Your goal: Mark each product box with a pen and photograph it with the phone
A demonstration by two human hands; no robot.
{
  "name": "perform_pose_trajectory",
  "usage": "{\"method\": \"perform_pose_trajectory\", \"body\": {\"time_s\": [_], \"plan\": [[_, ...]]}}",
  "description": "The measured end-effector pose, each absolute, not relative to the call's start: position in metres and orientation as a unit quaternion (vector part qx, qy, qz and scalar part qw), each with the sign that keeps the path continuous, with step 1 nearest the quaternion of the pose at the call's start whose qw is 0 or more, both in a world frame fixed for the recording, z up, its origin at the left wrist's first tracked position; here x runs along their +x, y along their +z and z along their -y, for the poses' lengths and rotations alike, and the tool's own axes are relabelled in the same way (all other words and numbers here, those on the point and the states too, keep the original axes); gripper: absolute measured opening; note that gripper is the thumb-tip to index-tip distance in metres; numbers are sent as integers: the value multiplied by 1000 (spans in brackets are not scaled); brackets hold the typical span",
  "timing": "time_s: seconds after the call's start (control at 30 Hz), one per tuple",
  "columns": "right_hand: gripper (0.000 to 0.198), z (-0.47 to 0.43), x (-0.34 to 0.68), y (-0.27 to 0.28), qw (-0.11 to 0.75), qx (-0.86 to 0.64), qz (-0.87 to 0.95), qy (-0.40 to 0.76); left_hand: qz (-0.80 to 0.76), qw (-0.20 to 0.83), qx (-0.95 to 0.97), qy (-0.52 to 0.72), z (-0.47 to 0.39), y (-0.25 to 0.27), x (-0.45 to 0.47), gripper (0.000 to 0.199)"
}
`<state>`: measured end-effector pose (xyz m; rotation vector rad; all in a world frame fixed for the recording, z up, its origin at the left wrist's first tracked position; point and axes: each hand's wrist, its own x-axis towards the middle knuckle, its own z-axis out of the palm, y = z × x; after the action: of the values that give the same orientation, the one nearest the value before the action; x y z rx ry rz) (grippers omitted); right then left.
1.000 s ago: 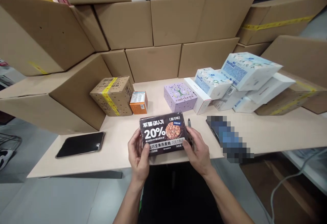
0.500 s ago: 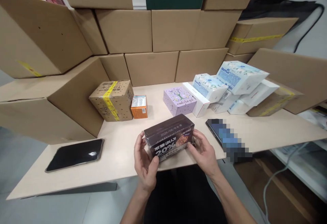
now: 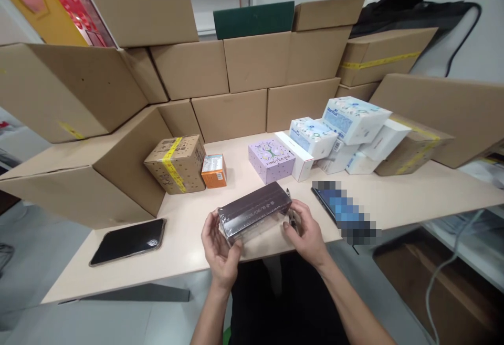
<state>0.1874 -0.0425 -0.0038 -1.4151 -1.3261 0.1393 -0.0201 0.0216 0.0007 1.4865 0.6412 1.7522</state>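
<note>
A dark brown carton [image 3: 255, 208] in shiny clear wrap is held tilted above the table's front edge, with a printed date on its upper face. My left hand [image 3: 220, 255] is closed around its left end, thumb on the near side and fingers behind. At the right end, my right hand [image 3: 305, 232] grips with thumb and fingers. A small dark and silver item [image 3: 292, 220] shows beside the right fingers; its kind is unclear. Behind the carton sits a lilac tea box [image 3: 271, 161].
A phone [image 3: 128, 242] lies left, and a partly blurred-out phone-like device [image 3: 334, 206] right. An orange box [image 3: 214, 170] and a taped carton [image 3: 177, 164] stand back left. Tissue packs [image 3: 315, 137] are stacked back right. Cardboard boxes [image 3: 232, 116] wall the rear.
Both hands have turned the carton, so its large lettered front is out of sight and the dated face shows more. The small dark and silver item has come into view. The camera view has shifted.
</note>
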Motion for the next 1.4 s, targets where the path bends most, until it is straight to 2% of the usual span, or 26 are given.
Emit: {"method": "perform_pose_trajectory", "body": {"time_s": [0.17,0.33,0.5,0.6,0.7,0.87,0.97,1.13,1.3,1.4], "plan": [[51,42,187,-3,553,-597,580,47,-277,291,615,678,-22,1,-21,71],[50,42,187,-2,543,-603,583,44,-331,237,663,628,-22,2,-25,83],[39,43,187,3,504,-610,611,24,-350,73,721,594,-24,11,-34,97],[33,42,191,11,439,-661,608,3,-321,13,754,573,-23,13,-42,86],[36,41,199,19,392,-719,573,5,-286,0,782,555,-17,10,-48,74],[40,33,208,27,298,-769,563,57,-273,-13,810,518,-2,0,-55,63],[36,27,209,30,278,-767,570,96,-275,-32,821,499,7,-5,-55,59],[33,29,216,38,332,-737,569,153,-291,-18,835,467,17,-10,-54,57],[33,41,228,43,463,-682,533,191,-302,18,853,425,25,-2,-58,52],[33,46,226,46,566,-589,515,260,-298,10,868,397,30,16,-56,47]]}}
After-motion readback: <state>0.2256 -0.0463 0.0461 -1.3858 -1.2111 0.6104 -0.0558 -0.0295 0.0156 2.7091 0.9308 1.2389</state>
